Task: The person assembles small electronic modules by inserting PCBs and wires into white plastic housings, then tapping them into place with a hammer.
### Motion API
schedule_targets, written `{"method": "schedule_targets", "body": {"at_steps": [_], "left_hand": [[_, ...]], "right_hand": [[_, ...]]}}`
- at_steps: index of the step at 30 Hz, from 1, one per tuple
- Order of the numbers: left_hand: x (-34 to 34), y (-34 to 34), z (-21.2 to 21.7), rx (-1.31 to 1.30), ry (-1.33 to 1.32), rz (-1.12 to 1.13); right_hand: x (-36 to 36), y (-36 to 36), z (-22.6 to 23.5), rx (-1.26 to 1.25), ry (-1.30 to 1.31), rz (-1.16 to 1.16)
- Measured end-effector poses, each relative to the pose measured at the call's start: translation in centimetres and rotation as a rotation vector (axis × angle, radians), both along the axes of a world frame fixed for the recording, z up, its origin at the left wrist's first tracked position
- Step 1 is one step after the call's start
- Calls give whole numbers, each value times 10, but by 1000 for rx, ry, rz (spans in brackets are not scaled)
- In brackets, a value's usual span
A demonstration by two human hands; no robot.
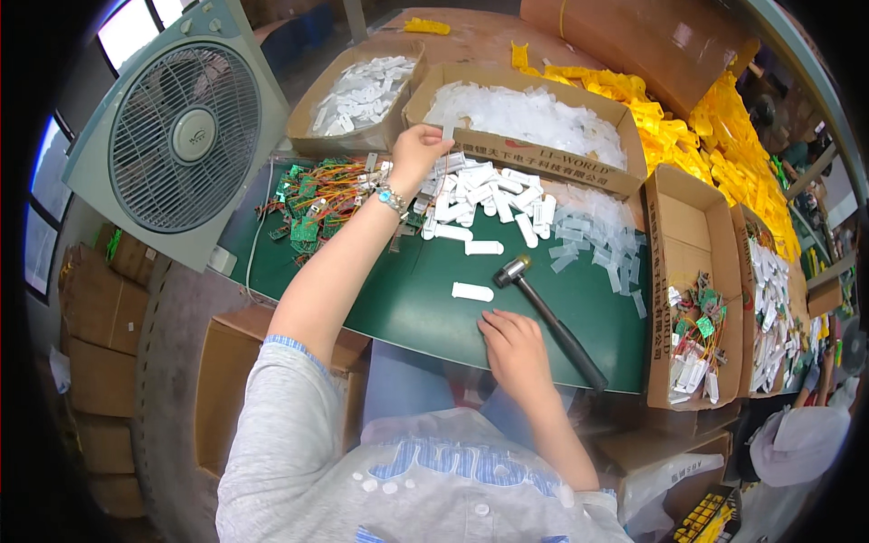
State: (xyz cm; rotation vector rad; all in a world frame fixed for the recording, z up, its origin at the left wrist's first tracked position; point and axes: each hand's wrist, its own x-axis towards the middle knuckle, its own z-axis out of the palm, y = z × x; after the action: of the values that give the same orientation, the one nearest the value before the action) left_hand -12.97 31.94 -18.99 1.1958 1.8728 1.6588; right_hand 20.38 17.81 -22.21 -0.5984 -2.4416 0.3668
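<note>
My left hand is raised over the far side of the bench, in front of the cardboard boxes. Its fingers pinch a thin pale strip; a fine wire seems to hang below. My right hand lies flat near the front edge of the green mat, fingers stretched and holding nothing. Just beyond it lies a single white plastic casing. A hammer with a black handle rests to its right. A heap of white casings sits below my left hand. Green circuit boards with coloured wires lie left of it.
A box of translucent pieces and a box of white parts stand at the back. Clear strips spread at right, before an open box. Yellow parts pile behind. A fan stands left; a person in a white cap is lower right.
</note>
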Motion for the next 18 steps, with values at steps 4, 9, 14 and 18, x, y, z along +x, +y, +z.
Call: {"method": "schedule_targets", "body": {"at_steps": [4, 9, 14, 18], "left_hand": [[32, -44, 52, 226, -52, 28], [30, -101, 92, 602, -49, 138], [49, -148, 78, 468, 365, 260], [89, -182, 44, 321, 975, -134]], "right_hand": [[-8, 5, 9, -16, 24, -54], [-25, 4, 12, 16, -40, -70], [-10, 10, 3, 14, -68, -29], [-1, 4, 5, -33, -25, -109]]}}
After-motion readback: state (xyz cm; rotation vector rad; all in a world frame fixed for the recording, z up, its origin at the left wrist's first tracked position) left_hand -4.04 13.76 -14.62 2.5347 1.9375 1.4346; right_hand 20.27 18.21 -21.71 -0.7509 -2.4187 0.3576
